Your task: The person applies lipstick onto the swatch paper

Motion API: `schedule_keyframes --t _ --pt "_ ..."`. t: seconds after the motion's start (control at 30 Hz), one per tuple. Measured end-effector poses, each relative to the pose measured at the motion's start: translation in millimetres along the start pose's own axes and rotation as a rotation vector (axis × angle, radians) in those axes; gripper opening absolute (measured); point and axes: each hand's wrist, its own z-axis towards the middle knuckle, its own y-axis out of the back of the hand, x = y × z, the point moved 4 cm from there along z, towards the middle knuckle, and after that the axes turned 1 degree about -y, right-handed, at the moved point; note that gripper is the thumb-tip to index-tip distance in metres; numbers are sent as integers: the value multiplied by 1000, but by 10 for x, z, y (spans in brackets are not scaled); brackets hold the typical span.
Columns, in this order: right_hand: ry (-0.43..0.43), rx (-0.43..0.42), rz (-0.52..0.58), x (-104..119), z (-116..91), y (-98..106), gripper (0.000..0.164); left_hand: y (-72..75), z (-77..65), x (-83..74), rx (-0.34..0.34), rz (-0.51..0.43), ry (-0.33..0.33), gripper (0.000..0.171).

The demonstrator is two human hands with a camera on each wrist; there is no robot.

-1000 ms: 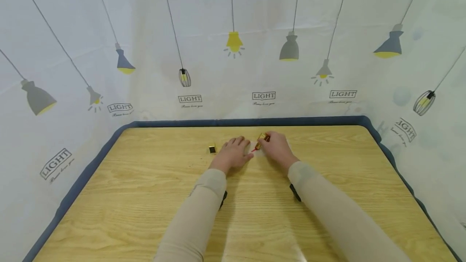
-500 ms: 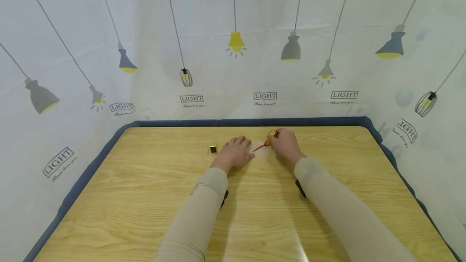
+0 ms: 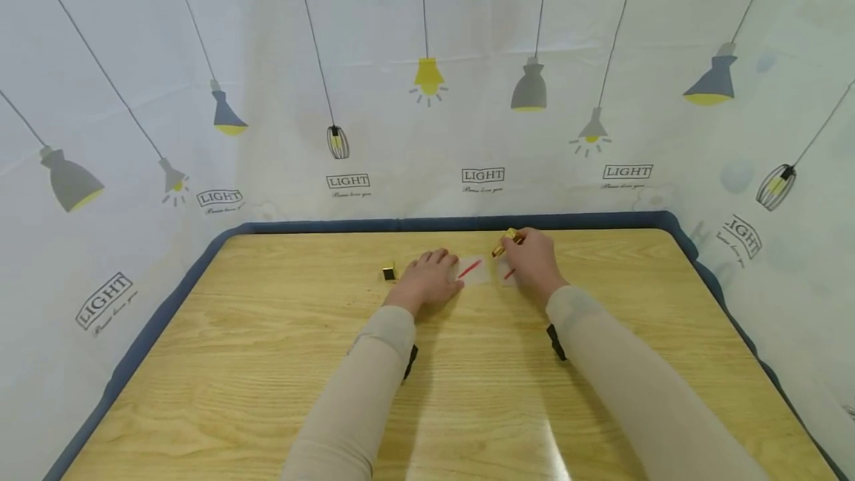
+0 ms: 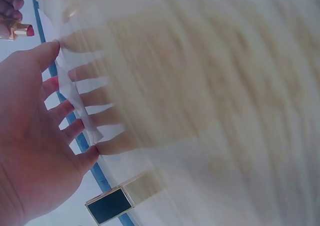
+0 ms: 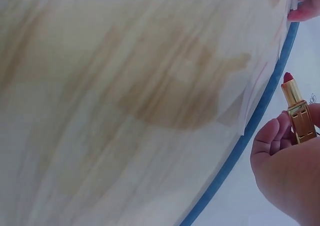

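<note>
My left hand (image 3: 425, 280) rests palm down, fingers spread, on the left edge of a thin white paper (image 3: 478, 277). A red diagonal stroke (image 3: 470, 269) crosses that paper. To its right lies a second white paper (image 3: 505, 278) with a red mark, partly hidden under my right hand (image 3: 536, 262). My right hand pinches a gold-cased lipstick (image 3: 508, 242), held above the papers. In the right wrist view, the red lipstick tip (image 5: 288, 77) is out of its case and clear of the papers. A black-and-gold cap (image 3: 389, 273) stands left of my left hand.
The light wooden table (image 3: 280, 362) ends just beyond the papers, along a dark blue border (image 3: 320, 227). Behind it hangs a white backdrop (image 3: 401, 6) printed with lamps. Both forearms, in beige sleeves (image 3: 361, 384), reach across the table from the front.
My right hand has moved right and away with the lipstick, lifting it off the left paper. The red stroke and the second paper are now uncovered. My left hand has stayed put.
</note>
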Motion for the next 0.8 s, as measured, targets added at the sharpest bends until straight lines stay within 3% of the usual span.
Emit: schedule_keyframes --t 0.13,0.43,0.6,0.8 --pt "23 -16 -30 33 10 48 49 17 4 -14 0 -30 0 65" --pt "40 -12 -50 103 -28 65 58 128 -155 -35 -63 -69 -26 61" --pt "60 -8 -35 188 -50 52 56 219 -323 -42 -97 -75 -39 62" --pt "80 11 -16 291 -93 -31 54 205 -531 33 -92 -73 -28 63"
